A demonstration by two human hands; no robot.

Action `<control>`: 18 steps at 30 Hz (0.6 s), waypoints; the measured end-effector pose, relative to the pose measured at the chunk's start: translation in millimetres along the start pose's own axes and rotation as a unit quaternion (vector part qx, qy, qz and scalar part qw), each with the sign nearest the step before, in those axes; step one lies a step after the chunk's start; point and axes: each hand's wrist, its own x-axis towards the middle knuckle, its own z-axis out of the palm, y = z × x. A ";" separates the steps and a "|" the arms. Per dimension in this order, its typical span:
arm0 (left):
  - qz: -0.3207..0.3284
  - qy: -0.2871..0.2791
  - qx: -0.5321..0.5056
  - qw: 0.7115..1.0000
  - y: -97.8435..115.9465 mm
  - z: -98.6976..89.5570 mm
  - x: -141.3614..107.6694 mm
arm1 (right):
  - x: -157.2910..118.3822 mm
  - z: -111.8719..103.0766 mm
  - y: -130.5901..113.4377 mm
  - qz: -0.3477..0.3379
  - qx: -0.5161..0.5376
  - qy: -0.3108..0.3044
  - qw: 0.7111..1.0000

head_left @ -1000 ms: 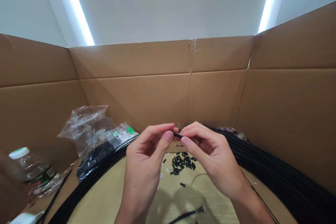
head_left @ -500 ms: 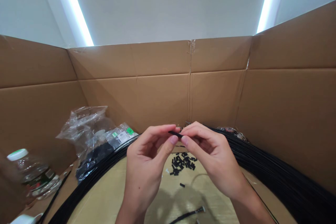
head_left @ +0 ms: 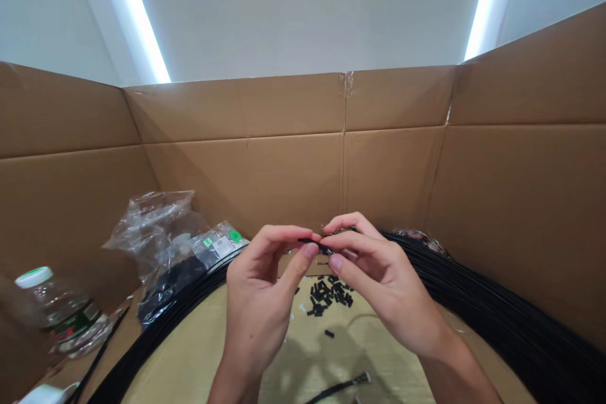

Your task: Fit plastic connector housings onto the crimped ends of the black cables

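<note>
Both hands meet above the yellowish board (head_left: pixel 189 353). My left hand (head_left: pixel 262 290) pinches a thin black piece (head_left: pixel 308 241) between thumb and fingertips. My right hand (head_left: pixel 386 278) has thumb and index finger closed at the piece's right end, while another of its fingers is raised. Fingers cover much of the piece, so its exact kind is unclear. Beneath the hands lies a pile of short black pieces (head_left: pixel 331 291), with a single black piece (head_left: pixel 329 333) apart from it. Closer to me is a black cable (head_left: pixel 336 387) with a connector at its end.
A thick coil of black cable (head_left: pixel 478 290) curves around the board. At left stand a plastic bottle (head_left: pixel 71 322) and clear plastic bags (head_left: pixel 163 221), one holding dark contents. Tall cardboard walls (head_left: pixel 246 170) enclose the space. Small white bits (head_left: pixel 302 308) lie by the pile.
My right thumb has dropped slightly and its fingers have spread, one now raised. The black piece has shifted a little left. My left hand keeps its pinch.
</note>
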 end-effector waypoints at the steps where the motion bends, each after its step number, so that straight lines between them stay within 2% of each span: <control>1: 0.000 0.000 0.000 1.000 0.2 -0.5 0.3 | -0.2 -0.2 0.4 0.008 0.009 0.001 1.000; 8: -0.016 0.003 -0.001 1.000 0.9 -2.9 -0.3 | 2.9 2.1 -1.0 0.032 0.069 0.036 0.996; 13: -0.021 -0.009 -0.033 0.999 -0.5 -1.7 -0.3 | 3.9 4.0 -2.1 0.017 0.053 0.072 0.996; 18: -0.006 0.000 -0.018 1.000 -0.1 -0.7 -0.2 | 3.6 5.0 -3.7 0.017 0.039 0.079 0.996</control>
